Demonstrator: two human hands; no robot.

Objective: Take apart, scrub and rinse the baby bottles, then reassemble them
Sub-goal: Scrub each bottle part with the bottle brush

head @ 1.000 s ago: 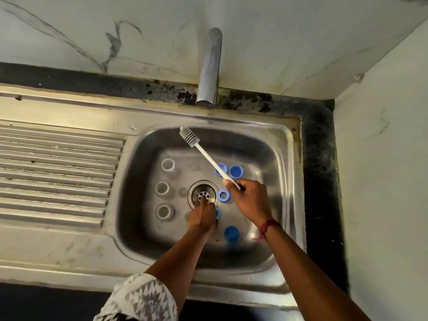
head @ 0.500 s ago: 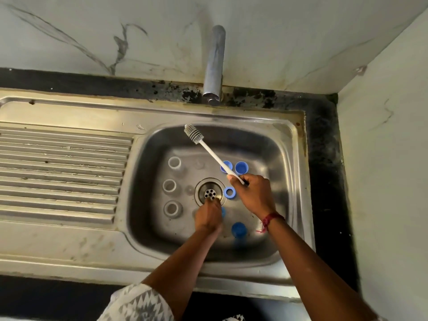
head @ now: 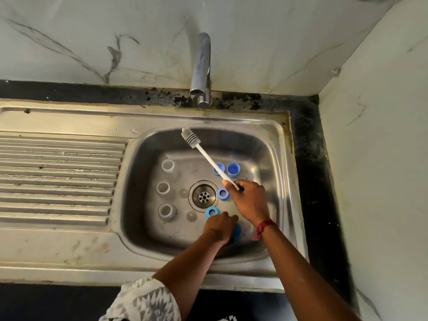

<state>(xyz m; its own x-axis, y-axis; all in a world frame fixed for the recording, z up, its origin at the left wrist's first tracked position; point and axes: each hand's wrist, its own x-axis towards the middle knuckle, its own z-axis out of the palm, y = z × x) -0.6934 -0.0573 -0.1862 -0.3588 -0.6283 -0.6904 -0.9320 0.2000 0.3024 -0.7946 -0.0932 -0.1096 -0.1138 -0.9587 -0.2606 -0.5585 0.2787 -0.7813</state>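
Holding brush: the right hand [head: 250,200] is closed round the lower end of the white bottle brush [head: 209,159], with the bristle head raised toward the upper centre of the basin.
Left hand: the left hand [head: 220,224] reaches down with curled fingers onto a blue cap [head: 237,230] at lower centre; whether it grips the cap cannot be told.
Bottles: 3 clear bottles [head: 163,188] stand open-mouthed in a column at the left of the sink [head: 231,119].
Loose parts: 2 blue rings [head: 222,193] lie beside the drain [head: 203,196].
Step advice: the person is probably picking up 1 part to scrub. Pinch it by the rim, lift it clear of the drain, then work the bristles inside.
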